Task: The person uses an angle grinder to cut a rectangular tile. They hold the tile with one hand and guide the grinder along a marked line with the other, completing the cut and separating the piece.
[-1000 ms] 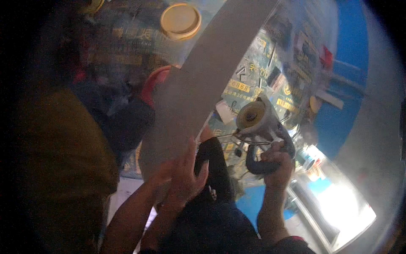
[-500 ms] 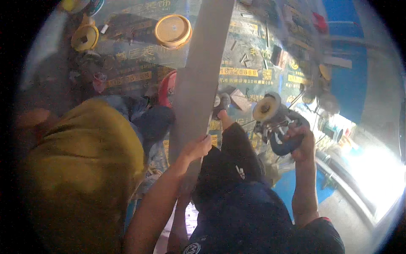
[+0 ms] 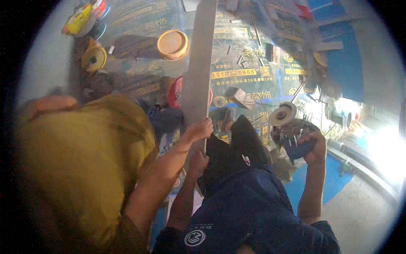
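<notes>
My right hand (image 3: 313, 146) grips a handheld power tool (image 3: 296, 137) with a round pale disc (image 3: 282, 113) at its top, held right of a long grey board (image 3: 195, 63). The board runs from the top of the head view down toward my body. My left hand (image 3: 198, 160) is closed at the board's lower part, partly hidden by a co-worker's forearm. Just above it, the co-worker's hand (image 3: 198, 129) also holds the board's edge. My dark-clothed legs (image 3: 224, 156) lie beside the board.
A co-worker in olive (image 3: 84, 161) crouches at left. On the printed floor covering (image 3: 144, 76) are a cream tub (image 3: 172, 42), yellow bucket (image 3: 94, 59), red tub (image 3: 174, 93) and a block (image 3: 242, 96). Metal bars (image 3: 342, 156) and blue sheeting (image 3: 313, 186) lie at right.
The view has turned, so the board stands more upright in the picture. My left hand's fingers, stretched earlier, are closed at the board. The tool sits farther right.
</notes>
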Motion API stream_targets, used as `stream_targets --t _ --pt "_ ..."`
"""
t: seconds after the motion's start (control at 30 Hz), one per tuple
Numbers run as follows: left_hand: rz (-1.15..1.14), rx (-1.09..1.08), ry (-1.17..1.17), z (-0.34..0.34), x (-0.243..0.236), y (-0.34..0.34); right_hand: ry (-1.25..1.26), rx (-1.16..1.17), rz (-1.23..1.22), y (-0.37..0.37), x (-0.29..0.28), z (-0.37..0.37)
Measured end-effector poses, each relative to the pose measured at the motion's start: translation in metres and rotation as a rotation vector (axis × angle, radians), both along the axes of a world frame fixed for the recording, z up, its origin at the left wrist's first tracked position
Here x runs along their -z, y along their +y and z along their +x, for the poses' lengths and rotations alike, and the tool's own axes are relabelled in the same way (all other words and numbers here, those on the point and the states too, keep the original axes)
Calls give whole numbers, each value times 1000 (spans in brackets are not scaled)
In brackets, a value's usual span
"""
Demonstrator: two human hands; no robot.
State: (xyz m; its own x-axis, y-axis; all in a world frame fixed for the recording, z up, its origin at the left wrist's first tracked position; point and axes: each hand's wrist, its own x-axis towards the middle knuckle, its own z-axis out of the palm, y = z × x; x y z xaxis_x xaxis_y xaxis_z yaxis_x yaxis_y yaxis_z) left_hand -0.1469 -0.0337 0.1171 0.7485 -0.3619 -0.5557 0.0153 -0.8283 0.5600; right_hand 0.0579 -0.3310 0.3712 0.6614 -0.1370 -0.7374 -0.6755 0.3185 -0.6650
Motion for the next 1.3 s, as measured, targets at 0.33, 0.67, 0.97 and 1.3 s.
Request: stream_targets --t 0.33,0.67,0.97,1.3 --pt "-13 -887 402 -99 88 -12 -34 -158 145 -50 37 8" --pt "-350 -910 224 -101 69 10 53 28 -33 -74 61 -18" --pt "-347 -853 35 -111 120 8 102 97 17 -51 57 -87" --pt "-726 -891 80 -116 104 26 125 -5 76 -16 62 -123"
